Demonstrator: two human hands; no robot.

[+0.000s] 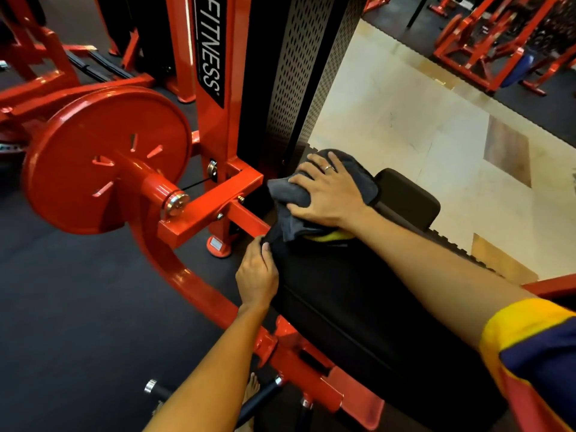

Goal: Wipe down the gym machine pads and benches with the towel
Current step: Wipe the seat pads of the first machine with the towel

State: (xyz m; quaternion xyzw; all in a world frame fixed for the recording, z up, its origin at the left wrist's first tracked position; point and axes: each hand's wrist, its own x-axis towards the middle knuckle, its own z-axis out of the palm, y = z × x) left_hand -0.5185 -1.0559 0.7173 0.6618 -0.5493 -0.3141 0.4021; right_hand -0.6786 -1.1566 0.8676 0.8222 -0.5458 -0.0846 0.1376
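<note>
Grey towel (pixel 291 194) — black pad (pixel 343 291) — red frame (pixel 218 207).

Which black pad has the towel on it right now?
The long pad nearest the camera: the right hand presses the grey towel onto its far end. The smaller pad beyond is uncovered.
</note>
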